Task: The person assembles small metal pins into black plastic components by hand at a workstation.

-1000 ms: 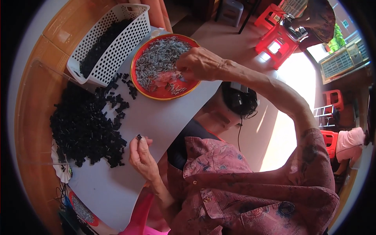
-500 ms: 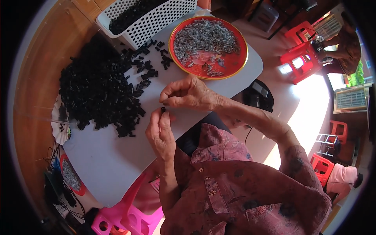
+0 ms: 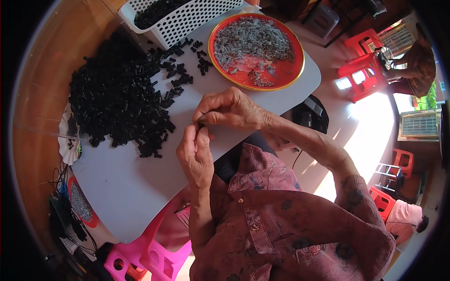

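My left hand [image 3: 196, 161] pinches a small black plastic piece [image 3: 201, 125] upright between thumb and fingertips. My right hand [image 3: 230, 110] comes down on it from above, its thumb and forefinger pressed together at the top end of the piece. Whatever those right fingertips hold is hidden. Both hands hover over the pale table [image 3: 126, 187]. To their left spreads a big heap of similar black plastic pieces [image 3: 119, 98]. Beyond my right hand, a round red tray [image 3: 288, 72] with a gold rim carries a mass of small metal springs [image 3: 253, 40].
A white perforated basket [image 3: 187, 25] at the back holds more black pieces. Below the table's left edge lies another red tray [image 3: 72, 187] of metal bits. A pink stool [image 3: 164, 257] stands by the near edge. Two other people [image 3: 417, 65] are off to the right, near red stools.
My right hand has closed the gap to my left one, its fingertips now meeting the black piece. The view has shifted slightly.
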{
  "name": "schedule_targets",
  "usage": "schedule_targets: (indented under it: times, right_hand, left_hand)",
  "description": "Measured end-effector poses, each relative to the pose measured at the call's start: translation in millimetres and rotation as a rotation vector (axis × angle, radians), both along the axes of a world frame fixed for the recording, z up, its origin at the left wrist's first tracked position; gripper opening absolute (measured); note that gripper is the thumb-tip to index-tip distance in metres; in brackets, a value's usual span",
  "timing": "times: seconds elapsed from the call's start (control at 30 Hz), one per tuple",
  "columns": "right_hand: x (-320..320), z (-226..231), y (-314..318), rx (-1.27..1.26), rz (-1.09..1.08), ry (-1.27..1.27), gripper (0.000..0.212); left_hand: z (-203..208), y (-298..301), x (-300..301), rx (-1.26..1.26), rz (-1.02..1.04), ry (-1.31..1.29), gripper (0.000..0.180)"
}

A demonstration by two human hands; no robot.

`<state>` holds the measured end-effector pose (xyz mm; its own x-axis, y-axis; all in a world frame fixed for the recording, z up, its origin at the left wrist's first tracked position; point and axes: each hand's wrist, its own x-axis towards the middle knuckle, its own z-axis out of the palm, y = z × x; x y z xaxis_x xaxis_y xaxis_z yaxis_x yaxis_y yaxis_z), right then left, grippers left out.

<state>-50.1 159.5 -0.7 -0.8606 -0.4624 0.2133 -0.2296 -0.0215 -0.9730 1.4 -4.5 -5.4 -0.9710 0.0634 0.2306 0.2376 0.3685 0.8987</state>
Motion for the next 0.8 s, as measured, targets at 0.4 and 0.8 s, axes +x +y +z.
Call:
schedule_targets:
  times: [0.4, 0.8]
  right_hand:
    - [9.8, -0.1, -3.3, -0.016, -0.091, -0.083, 0.01]
    - [-62.4, 26.7, 7.8, 0.463, -0.276, 0.621, 0.011]
  left_hand:
    - [6.6, 1.9, 0.1, 0.052, -0.021, -0.04, 0.019]
    - [1.1, 2.5, -0.6, 0.258, 0.01, -0.104, 0.017]
